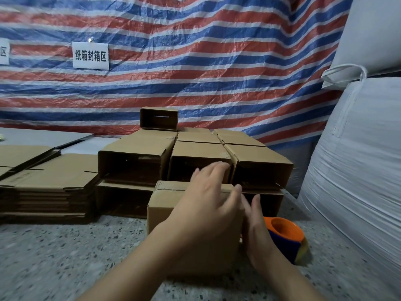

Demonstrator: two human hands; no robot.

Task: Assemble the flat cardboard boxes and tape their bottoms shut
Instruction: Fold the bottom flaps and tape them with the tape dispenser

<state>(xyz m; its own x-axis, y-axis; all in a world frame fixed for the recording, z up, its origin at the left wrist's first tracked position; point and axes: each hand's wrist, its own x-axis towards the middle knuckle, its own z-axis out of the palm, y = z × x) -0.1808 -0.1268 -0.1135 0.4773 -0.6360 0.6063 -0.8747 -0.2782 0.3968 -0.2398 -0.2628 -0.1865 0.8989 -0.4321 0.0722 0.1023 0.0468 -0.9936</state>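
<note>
cardboard box (pixel 165 216) stands assembled on the speckled tabletop (pixel 65 257) at the middle of the view, just in front of the stacked boxes (pixel 195 161) that lie on their sides with open ends facing the camera. left hand (pixel 208 205) rests flat over the box's top and near face, fingers (pixel 217 168) straight and spread, reaching toward 12 o'clock and touching the stack behind. right hand (pixel 258 237) lies against the box's side at 3 o'clock, fingers straight and relaxed, gripping nothing. tape dispenser (pixel 286 237), orange and blue, sits on the tabletop just beyond the right hand at 3 o'clock. pile of flat cartons (pixel 50 185) lies at 9 o'clock of the box, well apart from it. one small box (pixel 159 118) stands on top of the stack at 12 o'clock. striped tarp (pixel 195 51) hangs behind with a white sign (pixel 90 55), and white sacks (pixel 358 148) bulk at 3 o'clock.
</note>
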